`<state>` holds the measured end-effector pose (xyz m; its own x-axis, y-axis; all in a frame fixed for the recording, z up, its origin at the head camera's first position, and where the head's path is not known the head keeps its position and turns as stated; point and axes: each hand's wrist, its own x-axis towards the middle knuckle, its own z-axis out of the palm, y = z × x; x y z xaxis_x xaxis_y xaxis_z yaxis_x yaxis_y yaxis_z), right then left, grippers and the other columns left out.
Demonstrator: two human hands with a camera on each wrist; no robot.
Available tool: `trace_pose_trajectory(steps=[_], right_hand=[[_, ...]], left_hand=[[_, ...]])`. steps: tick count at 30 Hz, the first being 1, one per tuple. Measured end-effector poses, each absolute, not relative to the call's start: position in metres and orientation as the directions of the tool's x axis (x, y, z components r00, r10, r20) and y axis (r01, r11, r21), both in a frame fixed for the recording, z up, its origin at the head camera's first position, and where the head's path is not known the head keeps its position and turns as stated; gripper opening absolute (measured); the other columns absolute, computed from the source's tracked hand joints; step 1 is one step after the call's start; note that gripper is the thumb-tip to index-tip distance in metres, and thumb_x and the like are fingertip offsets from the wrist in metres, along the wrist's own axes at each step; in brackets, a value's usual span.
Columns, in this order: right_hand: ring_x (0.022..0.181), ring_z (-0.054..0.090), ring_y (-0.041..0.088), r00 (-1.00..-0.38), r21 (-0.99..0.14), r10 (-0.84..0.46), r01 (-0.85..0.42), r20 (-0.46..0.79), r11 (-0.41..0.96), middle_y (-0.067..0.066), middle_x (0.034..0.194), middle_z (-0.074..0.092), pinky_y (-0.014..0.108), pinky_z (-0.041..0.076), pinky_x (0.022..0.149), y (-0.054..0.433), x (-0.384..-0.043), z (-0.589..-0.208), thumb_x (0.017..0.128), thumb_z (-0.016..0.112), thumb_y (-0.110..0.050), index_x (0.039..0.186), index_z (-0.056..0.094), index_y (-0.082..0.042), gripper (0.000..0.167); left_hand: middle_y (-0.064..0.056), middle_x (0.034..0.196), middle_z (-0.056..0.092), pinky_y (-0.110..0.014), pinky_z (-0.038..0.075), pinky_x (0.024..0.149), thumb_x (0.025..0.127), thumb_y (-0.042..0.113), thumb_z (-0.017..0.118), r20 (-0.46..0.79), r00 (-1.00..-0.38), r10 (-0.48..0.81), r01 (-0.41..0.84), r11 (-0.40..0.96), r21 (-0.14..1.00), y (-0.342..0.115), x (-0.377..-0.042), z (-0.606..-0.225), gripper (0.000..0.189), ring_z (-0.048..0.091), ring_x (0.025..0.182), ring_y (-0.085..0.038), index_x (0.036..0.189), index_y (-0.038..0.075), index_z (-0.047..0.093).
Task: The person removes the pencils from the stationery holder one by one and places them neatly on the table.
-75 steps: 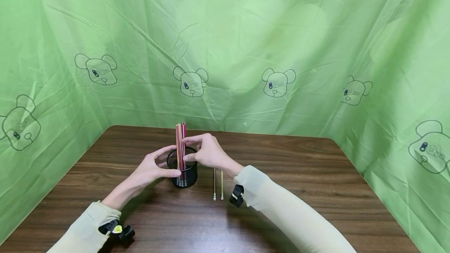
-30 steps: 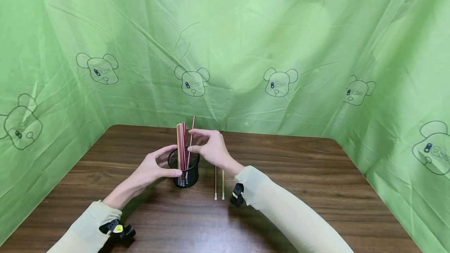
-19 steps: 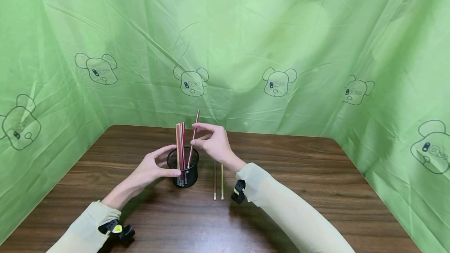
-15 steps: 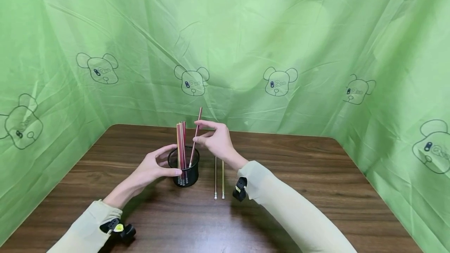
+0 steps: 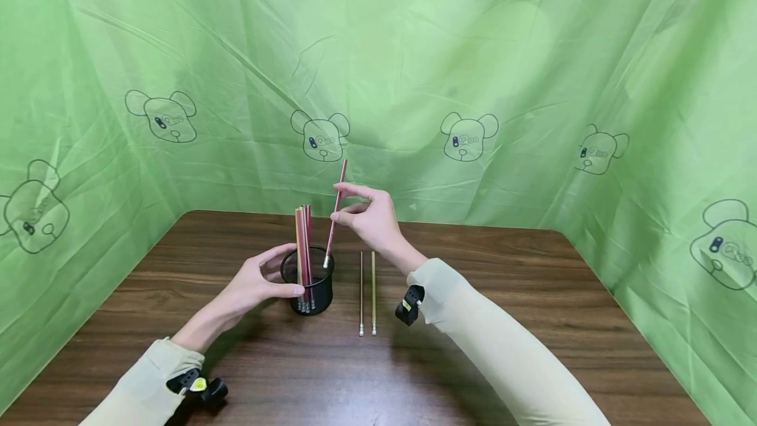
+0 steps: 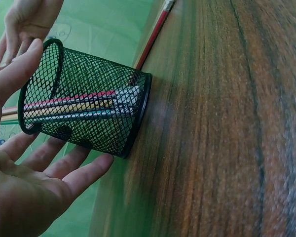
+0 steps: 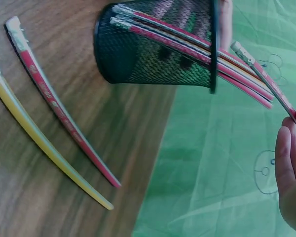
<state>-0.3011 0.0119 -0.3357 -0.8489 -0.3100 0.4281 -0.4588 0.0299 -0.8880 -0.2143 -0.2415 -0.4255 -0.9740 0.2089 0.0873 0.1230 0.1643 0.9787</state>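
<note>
A black mesh pencil cup (image 5: 313, 300) stands on the table with several pencils (image 5: 303, 242) leaning in it, eraser ends down. My left hand (image 5: 254, 284) holds the cup from the left, thumb at the near rim and fingers round the far side. Above the cup's mouth, my right hand (image 5: 372, 219) pinches a red-striped pencil (image 5: 332, 235) between thumb and fingers. That pencil tilts, its white eraser end lowest; in the right wrist view the eraser (image 7: 240, 49) is just outside the rim. A red pencil (image 5: 361, 294) and a yellow pencil (image 5: 374, 294) lie side by side right of the cup.
The brown wooden table (image 5: 503, 321) has its back edge behind the cup. Green cloth (image 5: 390, 71) printed with bear faces hangs around the back and sides. Each wrist wears a black strapped camera, such as the left wrist camera (image 5: 207, 392).
My right hand has drawn one pencil away from the bunch, then up and right, out of the cup. My left hand and the two pencils on the table have stayed put.
</note>
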Motion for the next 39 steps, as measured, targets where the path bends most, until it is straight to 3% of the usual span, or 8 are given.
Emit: trace_pose_trajectory(steps=[6,15,25,39], right_hand=[[0.087,0.077,0.022,-0.85,-0.895,-0.308,-0.446,0.427,-0.009,0.009,0.117,0.071,0.035,0.06,0.08,0.02,-0.299,-0.321,0.083,0.084,0.009,0.131,0.075,-0.014,0.054],[0.087,0.077,0.023,-0.864,-0.906,-0.302,-0.424,0.403,0.002,0.003,0.114,0.072,0.032,0.059,0.077,0.034,-0.297,-0.32,0.082,0.085,0.007,0.13,0.077,-0.017,0.054],[0.086,0.076,0.023,-0.892,-0.92,-0.305,-0.378,0.332,0.103,0.0,0.116,0.073,0.026,0.048,0.06,0.059,-0.299,-0.333,0.081,0.085,0.005,0.129,0.078,-0.022,0.055],[0.087,0.076,0.023,-0.912,-0.943,-0.338,-0.297,0.234,0.148,0.01,0.122,0.071,0.029,0.058,0.072,0.089,-0.299,-0.368,0.08,0.083,0.01,0.136,0.072,-0.011,0.061]], left_hand=[[-0.021,0.147,0.058,-0.031,0.05,0.099,0.084,0.011,0.09,0.088,-0.975,0.205,0.125,0.175,0.977,-0.241,-0.214,-0.425,0.089,0.06,0.13,-0.037,0.159,0.007,0.043],[-0.021,0.149,0.057,-0.03,0.05,0.099,0.085,0.013,0.09,0.072,-0.976,0.207,0.11,0.179,0.978,-0.242,-0.213,-0.426,0.089,0.058,0.133,-0.037,0.16,0.009,0.042],[-0.021,0.147,0.059,-0.029,0.05,0.099,0.084,0.011,0.09,0.08,-0.977,0.199,0.116,0.177,0.977,-0.242,-0.214,-0.426,0.089,0.059,0.132,-0.036,0.16,0.009,0.043],[-0.019,0.15,0.057,-0.028,0.047,0.1,0.085,0.014,0.09,0.065,-0.976,0.208,0.106,0.191,0.976,-0.243,-0.214,-0.424,0.09,0.057,0.134,-0.036,0.161,0.011,0.042]])
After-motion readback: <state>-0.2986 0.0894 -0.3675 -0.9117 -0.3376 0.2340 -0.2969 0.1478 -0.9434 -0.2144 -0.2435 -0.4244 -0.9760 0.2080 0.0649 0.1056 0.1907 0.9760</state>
